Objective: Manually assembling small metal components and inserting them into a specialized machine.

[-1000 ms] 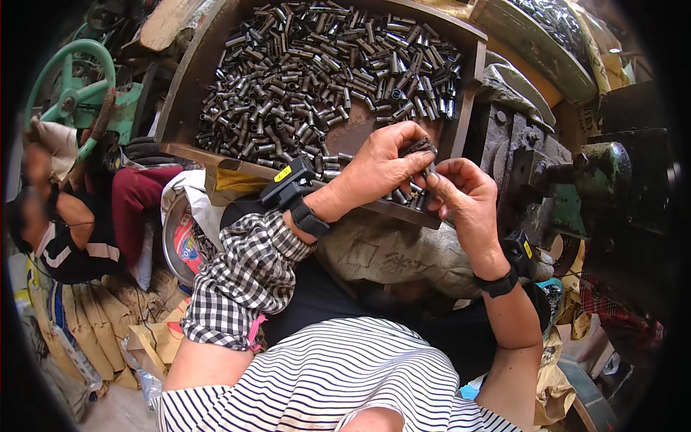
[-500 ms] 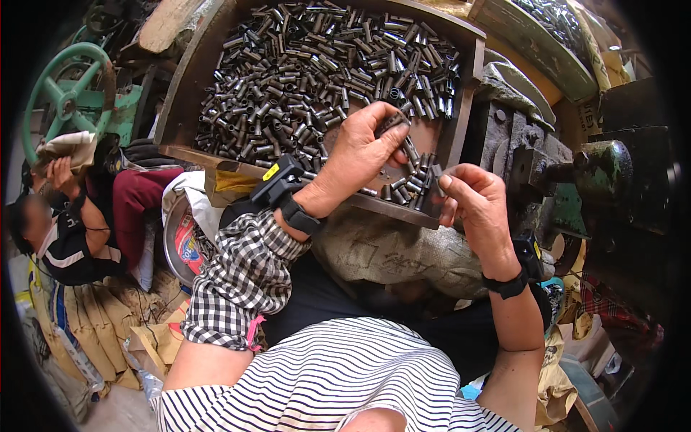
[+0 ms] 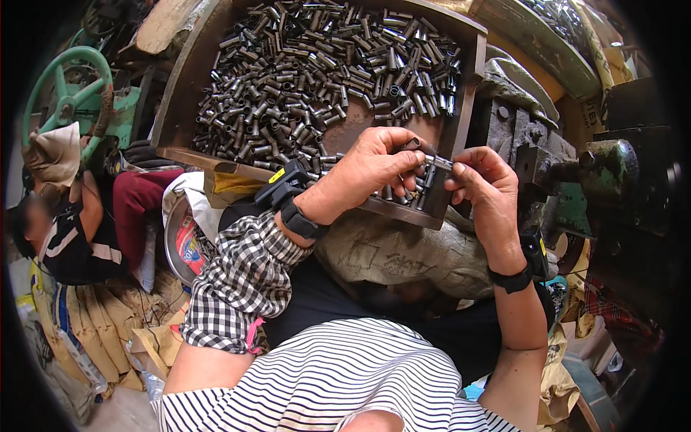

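Both hands have come together since half a second ago: the bare left hand [image 3: 376, 160], wearing a black wrist strap, sits lower and farther right, and the bare right hand [image 3: 491, 178] has risen slightly. Between their fingertips lies a slim, silvery, cylindrical metal tube [image 3: 439, 163], roughly level above the right front corner of a brown, open wooden tray [image 3: 464, 108]. Thumb and forefinger of the right hand pinch its right end; the left hand's fingers are curled round a short, dark, hollow metal tube [image 3: 410, 144], its open mouth showing by the forefinger, and whether they also grip the silvery one I cannot tell. Behind them, a heap of similar dark grey metal tubes [image 3: 288, 86] covers most of the tray floor. Each piece should be light, stiff and hard to damage, though the smooth, shiny wall may be slippery if oily and could roll out of a loose pinch. Best held across the outer wall near one end, thumb opposite forefinger, leaving the mouth uncovered.
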`<control>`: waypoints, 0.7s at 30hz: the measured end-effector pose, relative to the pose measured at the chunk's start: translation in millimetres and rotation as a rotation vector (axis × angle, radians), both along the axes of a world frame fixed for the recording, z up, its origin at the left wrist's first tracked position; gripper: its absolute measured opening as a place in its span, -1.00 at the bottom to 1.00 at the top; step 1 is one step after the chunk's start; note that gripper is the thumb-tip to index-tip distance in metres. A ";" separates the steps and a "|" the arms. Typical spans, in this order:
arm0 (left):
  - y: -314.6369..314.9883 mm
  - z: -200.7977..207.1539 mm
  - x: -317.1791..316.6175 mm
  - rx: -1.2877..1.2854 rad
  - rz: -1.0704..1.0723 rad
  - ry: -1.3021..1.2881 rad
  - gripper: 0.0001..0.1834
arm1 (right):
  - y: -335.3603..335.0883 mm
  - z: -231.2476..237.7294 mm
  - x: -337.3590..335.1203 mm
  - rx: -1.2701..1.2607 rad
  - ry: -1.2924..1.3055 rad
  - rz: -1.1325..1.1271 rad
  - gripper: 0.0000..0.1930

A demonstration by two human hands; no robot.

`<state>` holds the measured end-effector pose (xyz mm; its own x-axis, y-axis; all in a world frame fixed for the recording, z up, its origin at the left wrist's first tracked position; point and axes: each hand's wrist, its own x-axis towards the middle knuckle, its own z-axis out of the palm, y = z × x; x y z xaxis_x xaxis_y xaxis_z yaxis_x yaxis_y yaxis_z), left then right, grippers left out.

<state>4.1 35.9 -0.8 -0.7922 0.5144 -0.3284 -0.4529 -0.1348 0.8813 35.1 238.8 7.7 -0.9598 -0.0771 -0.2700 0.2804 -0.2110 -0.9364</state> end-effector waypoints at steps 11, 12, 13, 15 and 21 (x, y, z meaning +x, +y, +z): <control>-0.8 -0.1 1.0 0.190 0.029 -0.096 -0.80 | 1.2 -1.5 -1.8 -0.106 -0.048 -0.001 -0.90; 0.0 -0.1 0.7 0.193 0.028 -0.096 -0.80 | 1.9 -0.9 -1.4 -0.117 -0.062 -0.004 -0.90; 0.8 -0.1 0.5 0.190 0.030 -0.097 -0.80 | 2.4 -0.8 -1.1 -0.114 -0.062 -0.005 -0.90; 1.0 -0.5 0.3 0.185 0.035 -0.099 -0.80 | 2.3 -1.9 -0.6 -0.149 -0.085 -0.007 -0.89; 1.5 0.3 1.3 0.119 0.039 -0.092 -0.80 | -2.8 0.6 2.9 -0.166 -0.095 -0.037 -0.89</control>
